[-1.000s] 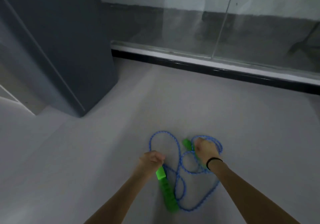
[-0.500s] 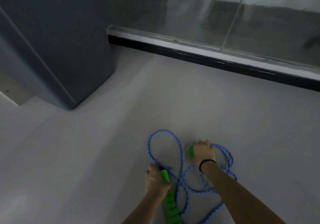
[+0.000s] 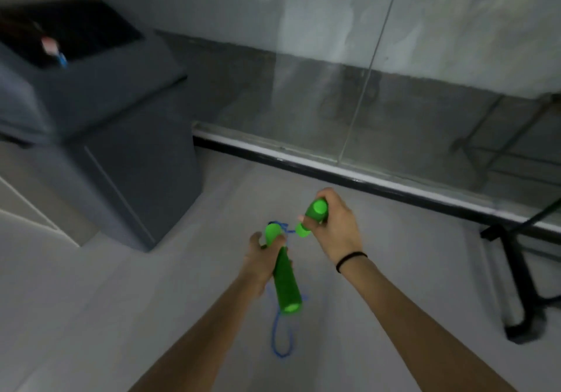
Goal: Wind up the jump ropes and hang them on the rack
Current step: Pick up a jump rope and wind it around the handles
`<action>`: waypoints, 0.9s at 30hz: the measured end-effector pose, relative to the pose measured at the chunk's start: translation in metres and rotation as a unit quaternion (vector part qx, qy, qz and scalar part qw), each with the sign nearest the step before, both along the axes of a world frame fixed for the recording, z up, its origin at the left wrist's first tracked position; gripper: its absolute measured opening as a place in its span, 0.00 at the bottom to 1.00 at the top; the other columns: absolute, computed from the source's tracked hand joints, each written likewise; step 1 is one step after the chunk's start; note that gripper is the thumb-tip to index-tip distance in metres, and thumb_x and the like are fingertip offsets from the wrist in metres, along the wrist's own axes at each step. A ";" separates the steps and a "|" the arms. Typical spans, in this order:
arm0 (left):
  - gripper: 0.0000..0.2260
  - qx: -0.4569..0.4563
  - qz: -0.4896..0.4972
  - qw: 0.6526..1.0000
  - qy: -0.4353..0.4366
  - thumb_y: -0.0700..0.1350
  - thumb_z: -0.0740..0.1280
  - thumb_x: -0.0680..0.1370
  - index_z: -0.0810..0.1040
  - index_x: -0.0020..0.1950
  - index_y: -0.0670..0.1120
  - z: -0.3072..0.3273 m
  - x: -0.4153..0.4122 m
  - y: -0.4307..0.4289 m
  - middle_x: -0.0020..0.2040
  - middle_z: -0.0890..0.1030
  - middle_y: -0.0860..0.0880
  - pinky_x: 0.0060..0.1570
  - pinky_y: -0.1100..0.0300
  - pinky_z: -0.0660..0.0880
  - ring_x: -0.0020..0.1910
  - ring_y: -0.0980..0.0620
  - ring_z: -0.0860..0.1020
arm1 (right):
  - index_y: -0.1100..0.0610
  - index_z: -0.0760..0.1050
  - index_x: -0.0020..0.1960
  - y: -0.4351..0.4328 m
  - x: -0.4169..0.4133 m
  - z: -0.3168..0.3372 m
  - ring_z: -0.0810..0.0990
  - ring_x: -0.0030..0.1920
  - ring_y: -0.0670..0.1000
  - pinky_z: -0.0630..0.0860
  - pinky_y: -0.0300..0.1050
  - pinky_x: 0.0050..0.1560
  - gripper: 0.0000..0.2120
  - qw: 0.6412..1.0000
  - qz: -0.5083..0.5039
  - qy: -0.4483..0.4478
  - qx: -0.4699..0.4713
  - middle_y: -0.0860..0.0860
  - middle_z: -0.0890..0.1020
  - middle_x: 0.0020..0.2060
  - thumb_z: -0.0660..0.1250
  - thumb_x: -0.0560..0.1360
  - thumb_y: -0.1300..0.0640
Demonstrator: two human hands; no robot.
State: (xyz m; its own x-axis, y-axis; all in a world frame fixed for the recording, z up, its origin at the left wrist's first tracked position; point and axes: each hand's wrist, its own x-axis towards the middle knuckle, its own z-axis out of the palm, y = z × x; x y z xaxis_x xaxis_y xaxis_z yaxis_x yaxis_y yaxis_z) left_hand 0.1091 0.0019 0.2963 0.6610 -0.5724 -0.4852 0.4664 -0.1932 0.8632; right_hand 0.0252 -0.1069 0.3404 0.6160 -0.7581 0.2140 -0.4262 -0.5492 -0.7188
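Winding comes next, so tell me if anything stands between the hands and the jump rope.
Nothing visible does. The left hand grips one green handle and the right hand grips the other handle; the blue rope trails loose below them.

A big dark grey bin point(image 3: 121, 154) is sitting on the pale floor point(image 3: 91, 300) off to the left, with something pink and blue showing in its dark opening, too blurry to make out. A glass wall point(image 3: 440, 57) is running across the back, sitting in a white-and-black rail point(image 3: 334, 170).
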 end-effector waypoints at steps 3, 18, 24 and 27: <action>0.10 -0.075 0.025 0.992 0.098 0.42 0.65 0.77 0.73 0.47 0.34 0.135 -0.003 -0.003 0.27 0.77 0.43 0.21 0.63 0.74 0.18 0.53 0.75 | 0.56 0.69 0.49 0.016 -0.005 0.124 0.72 0.40 0.51 0.66 0.38 0.38 0.16 0.999 0.008 -0.050 -0.010 0.52 0.74 0.44 0.72 0.66 0.63; 0.15 -0.266 -0.110 0.952 0.101 0.49 0.68 0.73 0.76 0.27 0.45 0.604 -0.038 -0.001 0.26 0.77 0.46 0.34 0.62 0.76 0.27 0.53 0.78 | 0.45 0.67 0.40 0.077 -0.062 0.573 0.71 0.47 0.35 0.65 0.22 0.46 0.11 0.973 0.119 -0.144 -0.133 0.42 0.66 0.47 0.68 0.63 0.52; 0.20 -0.252 -0.111 0.959 0.058 0.46 0.81 0.56 0.79 0.43 0.43 0.649 -0.042 -0.003 0.36 0.80 0.45 0.36 0.60 0.79 0.34 0.50 0.80 | 0.50 0.68 0.35 0.081 -0.082 0.609 0.74 0.42 0.41 0.72 0.38 0.40 0.12 0.969 0.102 -0.157 -0.160 0.41 0.67 0.44 0.65 0.61 0.43; 0.15 -0.262 -0.131 0.955 0.049 0.42 0.76 0.60 0.81 0.44 0.40 0.666 -0.053 -0.001 0.39 0.83 0.43 0.36 0.59 0.80 0.35 0.50 0.82 | 0.49 0.60 0.32 0.075 -0.085 0.612 0.69 0.33 0.43 0.66 0.34 0.33 0.20 0.977 0.027 -0.179 -0.110 0.45 0.66 0.35 0.71 0.66 0.45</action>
